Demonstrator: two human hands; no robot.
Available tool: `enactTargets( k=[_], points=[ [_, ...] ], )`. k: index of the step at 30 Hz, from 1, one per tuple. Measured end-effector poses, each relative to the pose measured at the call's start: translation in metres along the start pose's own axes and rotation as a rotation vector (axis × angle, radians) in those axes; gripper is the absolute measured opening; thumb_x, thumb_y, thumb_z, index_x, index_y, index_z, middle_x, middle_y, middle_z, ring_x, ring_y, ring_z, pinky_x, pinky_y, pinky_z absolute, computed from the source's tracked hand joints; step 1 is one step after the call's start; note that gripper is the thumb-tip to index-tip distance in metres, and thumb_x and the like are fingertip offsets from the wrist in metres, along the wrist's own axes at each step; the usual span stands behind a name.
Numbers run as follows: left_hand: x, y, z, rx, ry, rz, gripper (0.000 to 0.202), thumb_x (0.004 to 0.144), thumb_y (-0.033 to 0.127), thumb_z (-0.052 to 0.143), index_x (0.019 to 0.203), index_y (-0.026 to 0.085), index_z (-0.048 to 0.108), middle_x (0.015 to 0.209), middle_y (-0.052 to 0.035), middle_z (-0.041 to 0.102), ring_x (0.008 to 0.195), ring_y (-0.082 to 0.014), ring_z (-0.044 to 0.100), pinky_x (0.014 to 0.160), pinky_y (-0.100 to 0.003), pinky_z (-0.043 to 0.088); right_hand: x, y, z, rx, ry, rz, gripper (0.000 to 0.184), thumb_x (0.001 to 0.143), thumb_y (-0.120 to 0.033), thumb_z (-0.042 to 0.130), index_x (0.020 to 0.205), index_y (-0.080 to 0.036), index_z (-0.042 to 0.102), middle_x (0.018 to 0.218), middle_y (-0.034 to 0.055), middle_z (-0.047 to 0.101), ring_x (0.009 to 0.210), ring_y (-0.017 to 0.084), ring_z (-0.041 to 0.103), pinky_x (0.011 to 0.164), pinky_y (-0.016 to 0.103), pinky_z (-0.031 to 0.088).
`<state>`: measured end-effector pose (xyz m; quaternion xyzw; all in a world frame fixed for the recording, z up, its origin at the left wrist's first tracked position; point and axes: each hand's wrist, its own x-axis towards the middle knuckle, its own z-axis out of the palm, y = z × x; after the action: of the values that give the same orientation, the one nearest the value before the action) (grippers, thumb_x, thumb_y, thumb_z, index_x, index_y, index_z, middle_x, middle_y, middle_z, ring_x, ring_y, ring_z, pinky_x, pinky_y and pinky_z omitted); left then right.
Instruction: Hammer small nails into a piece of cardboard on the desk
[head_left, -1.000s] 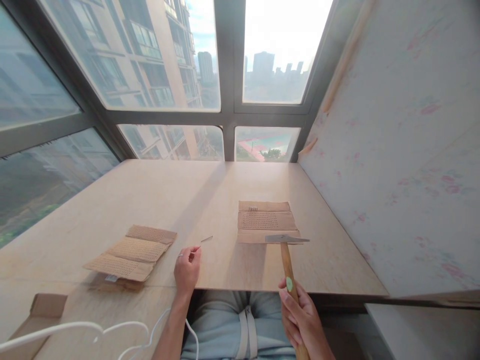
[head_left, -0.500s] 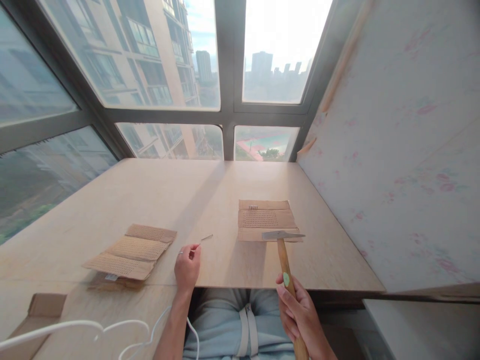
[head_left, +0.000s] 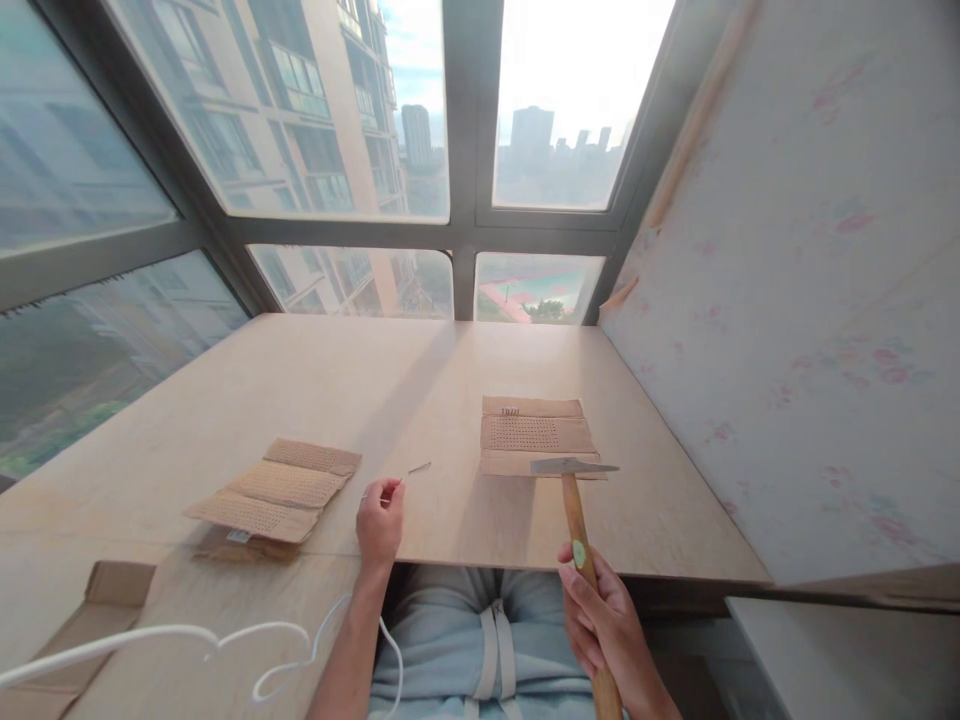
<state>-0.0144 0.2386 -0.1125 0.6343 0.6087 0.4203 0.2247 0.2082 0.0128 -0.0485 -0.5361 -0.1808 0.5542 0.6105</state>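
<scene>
My right hand (head_left: 604,625) is wrapped round the wooden handle of a hammer (head_left: 576,505), whose steel head hovers over the near edge of a perforated cardboard piece (head_left: 535,436) on the plywood table (head_left: 420,390). A few small nails stand in that cardboard's far strip. My left hand (head_left: 379,524) rests at the table's near edge and pinches a thin nail (head_left: 415,470) that points away to the right. A second folded perforated cardboard piece (head_left: 276,490) lies to the left of my left hand.
A white cable (head_left: 180,640) curls across the lower left, above an open cardboard box (head_left: 82,620). A pale stained board (head_left: 795,290) walls the right side. Large windows (head_left: 330,110) stand behind the table. My lap shows below the table edge.
The view shifted slightly. Both hands hold nearly the same pose; the hammer head stays over the right cardboard's near edge.
</scene>
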Motion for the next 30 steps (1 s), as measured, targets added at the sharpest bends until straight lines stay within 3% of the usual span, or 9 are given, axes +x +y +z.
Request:
enactTargets(
  k=[5, 9, 13, 16, 19, 23, 27, 30],
  points=[
    [0.000, 0.005, -0.003, -0.196, 0.051, -0.102, 0.037, 0.078, 0.051, 0.058, 0.088, 0.016, 0.064, 0.084, -0.0086, 0.069, 0.077, -0.0204, 0.065, 0.070, -0.032, 0.054, -0.005, -0.003, 0.001, -0.008, 0.006, 0.001, 0.051, 0.077, -0.058, 0.069, 0.103, -0.021, 0.044, 0.050, -0.0140, 0.036, 0.029, 0.000, 0.022, 0.025, 0.012, 0.027],
    [0.005, 0.022, -0.003, -0.440, 0.059, -0.221, 0.045, 0.073, 0.049, 0.065, 0.098, 0.012, 0.065, 0.086, -0.0105, 0.071, 0.073, -0.0178, 0.064, 0.061, -0.027, 0.051, -0.008, -0.008, 0.003, -0.011, 0.036, -0.019, 0.050, 0.078, -0.056, 0.070, 0.104, -0.021, 0.044, 0.050, -0.0143, 0.034, 0.029, 0.000, 0.019, 0.026, 0.011, 0.025],
    [0.009, 0.064, 0.000, -0.644, -0.002, -0.268, 0.051, 0.073, 0.048, 0.069, 0.106, 0.009, 0.063, 0.085, -0.0108, 0.072, 0.057, -0.0098, 0.056, 0.052, -0.021, 0.044, -0.009, -0.010, 0.003, 0.003, 0.052, -0.024, 0.051, 0.077, -0.056, 0.071, 0.105, -0.022, 0.044, 0.049, -0.0146, 0.033, 0.029, 0.000, 0.018, 0.026, 0.012, 0.024],
    [0.011, 0.106, 0.008, -0.752, -0.086, -0.202, 0.053, 0.073, 0.048, 0.071, 0.108, 0.010, 0.062, 0.085, -0.0105, 0.071, 0.055, -0.0086, 0.056, 0.053, -0.022, 0.046, -0.009, -0.010, 0.000, 0.021, 0.059, -0.021, 0.051, 0.076, -0.057, 0.070, 0.104, -0.022, 0.046, 0.049, -0.0144, 0.033, 0.029, 0.000, 0.017, 0.026, 0.012, 0.024],
    [0.013, 0.144, 0.025, -0.809, -0.211, -0.113, 0.054, 0.074, 0.046, 0.072, 0.113, 0.011, 0.059, 0.085, -0.0098, 0.071, 0.059, -0.0110, 0.060, 0.056, -0.024, 0.051, -0.009, -0.010, -0.007, 0.020, 0.067, -0.031, 0.050, 0.077, -0.058, 0.070, 0.102, -0.022, 0.047, 0.048, -0.0143, 0.032, 0.029, 0.000, 0.018, 0.026, 0.012, 0.025],
    [0.023, 0.180, 0.063, -0.825, -0.378, -0.023, 0.054, 0.075, 0.041, 0.072, 0.118, 0.012, 0.058, 0.082, -0.0085, 0.072, 0.064, -0.0146, 0.066, 0.056, -0.025, 0.052, -0.002, -0.014, -0.021, -0.005, 0.038, -0.035, 0.052, 0.077, -0.060, 0.068, 0.104, -0.022, 0.045, 0.047, -0.0151, 0.031, 0.028, 0.001, 0.019, 0.024, 0.013, 0.026],
    [0.042, 0.197, 0.105, -0.736, -0.548, 0.092, 0.042, 0.074, 0.038, 0.073, 0.105, 0.012, 0.064, 0.081, -0.0092, 0.072, 0.071, -0.0186, 0.069, 0.060, -0.027, 0.054, 0.008, -0.027, -0.031, -0.049, 0.016, -0.077, 0.052, 0.077, -0.062, 0.066, 0.103, -0.022, 0.044, 0.045, -0.0155, 0.030, 0.027, 0.002, 0.020, 0.024, 0.013, 0.026],
    [0.059, 0.200, 0.127, -0.615, -0.557, 0.187, 0.028, 0.073, 0.036, 0.072, 0.089, 0.014, 0.067, 0.082, -0.0087, 0.073, 0.077, -0.0201, 0.069, 0.068, -0.030, 0.054, 0.015, -0.042, -0.033, -0.072, 0.043, -0.137, 0.046, 0.080, -0.058, 0.065, 0.099, -0.021, 0.045, 0.046, -0.0150, 0.031, 0.028, 0.001, 0.020, 0.025, 0.011, 0.025]
  ],
)
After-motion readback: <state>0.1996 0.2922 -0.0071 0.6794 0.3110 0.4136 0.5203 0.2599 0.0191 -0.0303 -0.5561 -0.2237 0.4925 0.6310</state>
